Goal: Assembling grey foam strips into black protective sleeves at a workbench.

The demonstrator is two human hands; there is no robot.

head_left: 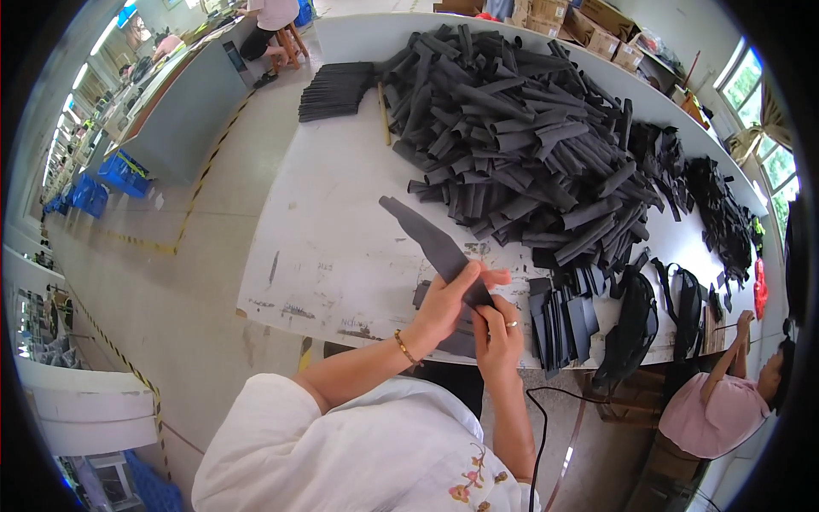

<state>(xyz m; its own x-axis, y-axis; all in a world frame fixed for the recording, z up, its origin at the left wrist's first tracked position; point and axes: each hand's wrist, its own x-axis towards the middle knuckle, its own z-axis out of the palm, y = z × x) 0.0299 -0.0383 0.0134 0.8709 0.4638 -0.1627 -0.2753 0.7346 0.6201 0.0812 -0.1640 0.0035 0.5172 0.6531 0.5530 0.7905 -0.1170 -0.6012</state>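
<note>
Both hands hold one long dark grey fabric piece (439, 246) above the near edge of the white table (316, 222). Its narrow end points up and to the left. My left hand (445, 300) closes around the middle of the piece, thumb on top. At its lower end, my right hand (500, 337), with a ring on one finger, pinches the fabric. More dark flat pieces (459, 343) lie under my hands, partly hidden by them. Just right of my right hand, a row of flat dark pieces (565, 317) overlaps at the table edge.
A large heap of curled dark fabric pieces (520, 128) covers the table's far middle. A neat stack (334, 90) and a wooden stick (384, 115) lie at far left. Black bags (630, 324) lie to the right, near a co-worker in pink (721, 410). A black cable (546, 392) hangs below.
</note>
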